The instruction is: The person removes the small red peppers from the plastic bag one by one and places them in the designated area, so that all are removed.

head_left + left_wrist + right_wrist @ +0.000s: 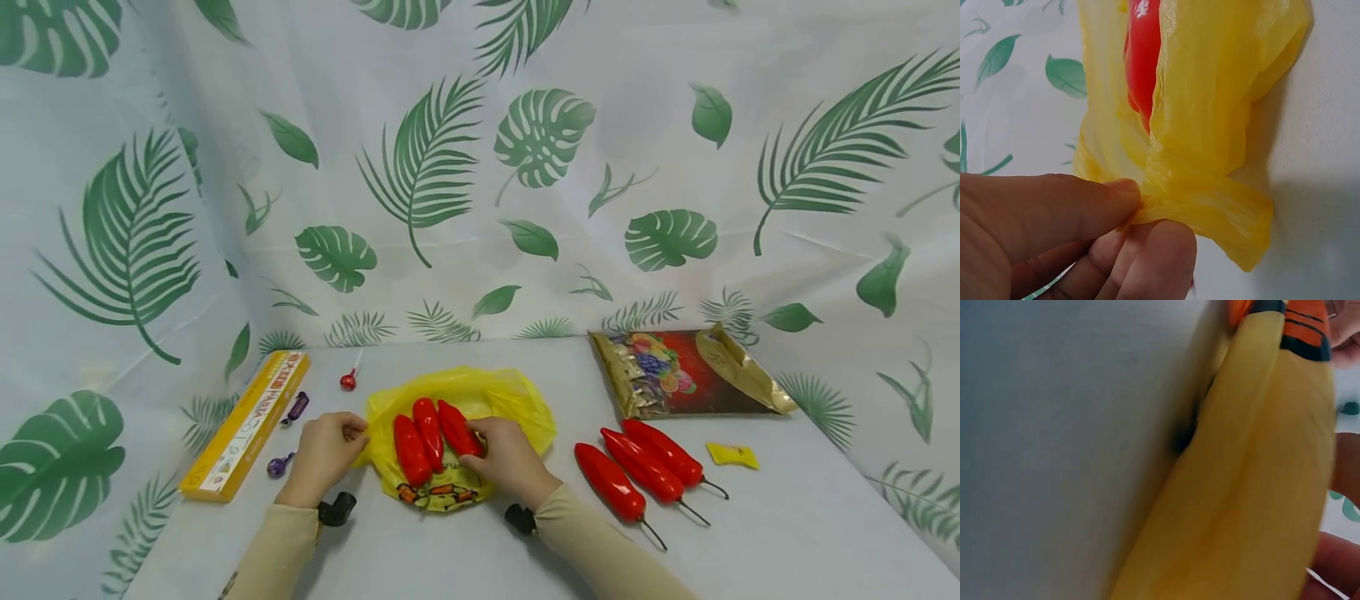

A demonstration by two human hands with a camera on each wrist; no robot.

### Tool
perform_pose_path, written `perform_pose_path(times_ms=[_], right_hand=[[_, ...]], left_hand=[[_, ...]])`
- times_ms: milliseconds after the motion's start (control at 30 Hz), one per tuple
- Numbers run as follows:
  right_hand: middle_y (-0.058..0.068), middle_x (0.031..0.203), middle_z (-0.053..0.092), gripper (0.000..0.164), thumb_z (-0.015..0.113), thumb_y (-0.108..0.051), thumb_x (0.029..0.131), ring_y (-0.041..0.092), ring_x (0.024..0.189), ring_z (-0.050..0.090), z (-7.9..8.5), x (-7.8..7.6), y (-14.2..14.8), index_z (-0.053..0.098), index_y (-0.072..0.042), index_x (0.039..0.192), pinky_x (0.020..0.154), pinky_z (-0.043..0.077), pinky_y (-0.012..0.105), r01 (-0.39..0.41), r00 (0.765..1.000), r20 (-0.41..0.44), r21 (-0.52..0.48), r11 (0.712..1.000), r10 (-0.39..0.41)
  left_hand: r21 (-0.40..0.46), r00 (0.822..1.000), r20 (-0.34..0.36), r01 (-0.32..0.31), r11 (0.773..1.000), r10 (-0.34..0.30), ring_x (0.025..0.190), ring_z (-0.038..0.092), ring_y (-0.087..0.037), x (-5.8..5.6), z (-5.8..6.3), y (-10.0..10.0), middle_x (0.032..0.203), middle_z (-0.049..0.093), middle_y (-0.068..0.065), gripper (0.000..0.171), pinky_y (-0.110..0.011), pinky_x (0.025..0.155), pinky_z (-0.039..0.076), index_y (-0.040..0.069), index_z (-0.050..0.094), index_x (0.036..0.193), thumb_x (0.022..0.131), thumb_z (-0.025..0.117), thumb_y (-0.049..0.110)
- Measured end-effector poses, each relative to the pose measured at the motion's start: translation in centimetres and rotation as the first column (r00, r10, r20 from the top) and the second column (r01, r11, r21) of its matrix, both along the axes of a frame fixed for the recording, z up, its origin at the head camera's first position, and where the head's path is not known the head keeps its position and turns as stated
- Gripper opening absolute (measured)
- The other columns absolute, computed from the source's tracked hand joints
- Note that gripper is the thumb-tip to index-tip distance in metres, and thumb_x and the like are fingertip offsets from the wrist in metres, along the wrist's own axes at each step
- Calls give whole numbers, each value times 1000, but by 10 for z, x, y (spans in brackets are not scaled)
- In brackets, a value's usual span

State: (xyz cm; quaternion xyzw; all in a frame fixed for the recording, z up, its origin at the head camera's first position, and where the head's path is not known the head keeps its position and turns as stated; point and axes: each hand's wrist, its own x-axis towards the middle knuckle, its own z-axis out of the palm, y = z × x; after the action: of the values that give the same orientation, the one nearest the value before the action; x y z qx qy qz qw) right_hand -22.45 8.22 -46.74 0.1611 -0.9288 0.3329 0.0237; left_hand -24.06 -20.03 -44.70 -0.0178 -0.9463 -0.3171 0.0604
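Observation:
A yellow plastic bag point(517, 396) lies spread on the table with printed orange pictures near its front edge. On it are three red chili peppers, one at the left point(411, 450), one in the middle point(428, 433) and one at the right point(453, 427). My left hand point(326, 454) pinches the bag's left edge; the left wrist view shows thumb and fingertips point(1160, 259) on the gathered plastic point(1210, 206). My right hand point(513, 462) grips the lower end of the right-hand pepper. In the right wrist view the bag point(1254, 475) hides most of that hand.
Three more red peppers point(641, 467) with stems lie right of my right hand, near a yellow wrapped sweet point(732, 455). A gold-and-red packet point(690, 375) lies behind them. At the left are a yellow pasta box point(247, 425), a red lollipop point(348, 381) and two purple-wrapped sweets point(296, 407).

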Motion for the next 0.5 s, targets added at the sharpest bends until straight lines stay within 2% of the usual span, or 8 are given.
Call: perform_pose_path(times_ms=[500], right_hand=[[12, 122, 75, 49, 84, -20, 87, 17, 96, 64, -5, -19, -20, 70, 0, 129, 88, 60, 35, 2, 998, 59, -32, 999, 0]], left_hand=[[-7, 1000, -29, -6, 1000, 6, 70, 61, -14, -1, -1, -8, 81, 73, -6, 9, -27, 63, 52, 3, 78, 96, 89, 77, 8]])
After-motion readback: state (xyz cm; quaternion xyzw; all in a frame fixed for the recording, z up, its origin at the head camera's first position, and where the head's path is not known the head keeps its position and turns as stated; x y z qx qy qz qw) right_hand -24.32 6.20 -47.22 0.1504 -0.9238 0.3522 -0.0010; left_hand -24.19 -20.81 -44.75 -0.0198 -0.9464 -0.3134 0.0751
